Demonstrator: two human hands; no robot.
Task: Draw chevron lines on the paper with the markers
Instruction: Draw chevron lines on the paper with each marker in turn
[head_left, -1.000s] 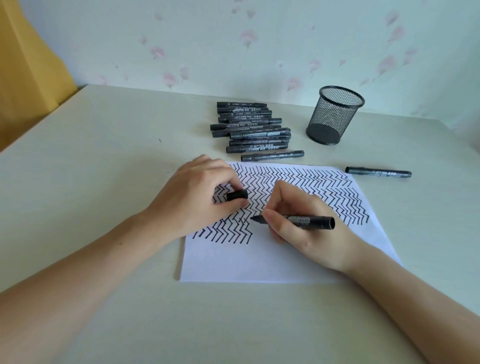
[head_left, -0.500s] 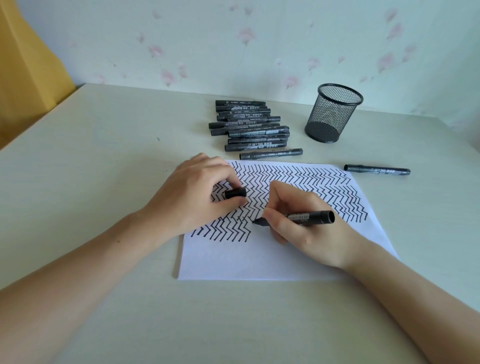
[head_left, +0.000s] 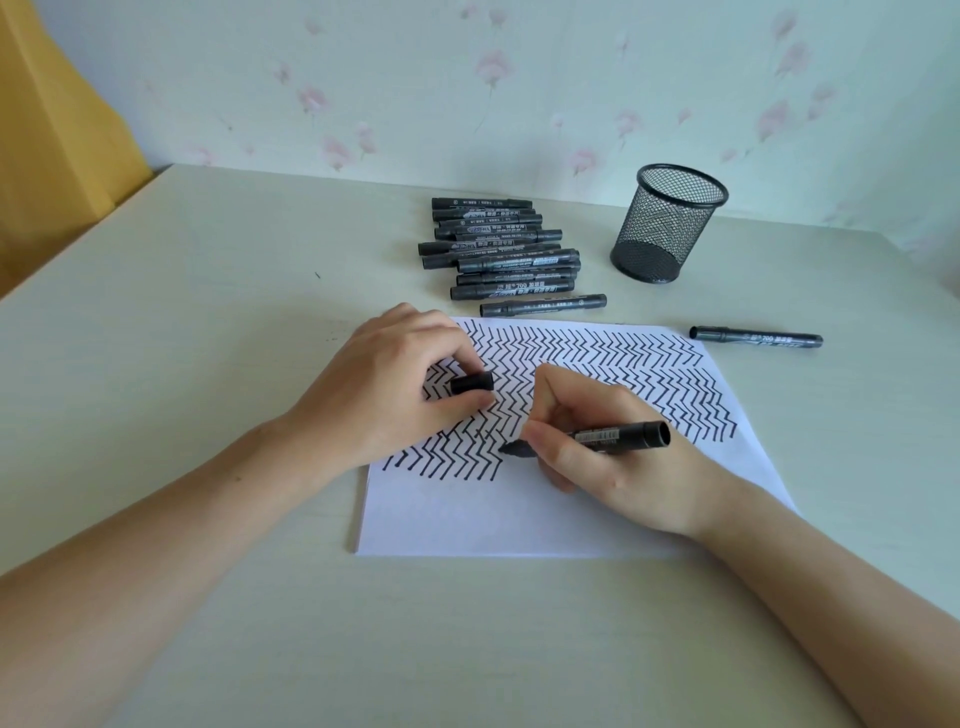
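Your left hand (head_left: 395, 395) pins the paper (head_left: 519, 514) on the desk (head_left: 208, 364) and pinches the cap (head_left: 471, 383). Your right hand (head_left: 613, 462), gripping the marker (head_left: 618, 436), has barely shifted; its tip meets the lowest chevron row's right end, extending it.

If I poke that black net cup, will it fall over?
Probably it slides first: the mesh cup stands upright on a solid base and looks empty, so likely light. A high poke near the rim might tip it. On its side, its round wall could roll.
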